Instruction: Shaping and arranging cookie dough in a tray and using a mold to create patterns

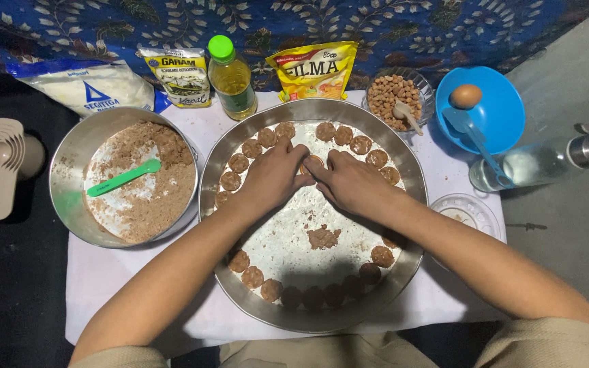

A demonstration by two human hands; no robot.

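Both hands meet over the round metal tray (414,204) — the left hand (270,178) and right hand (349,182) curl their fingers together around one brown dough disc (311,163), near the tray's floured middle, inside a ring of similar discs.

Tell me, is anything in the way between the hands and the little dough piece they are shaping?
No. The left hand and right hand already touch the dough piece over the round metal tray, with nothing between them.

Bowl (69,170) lies left of tray (403,163); bottle (232,75) behind.
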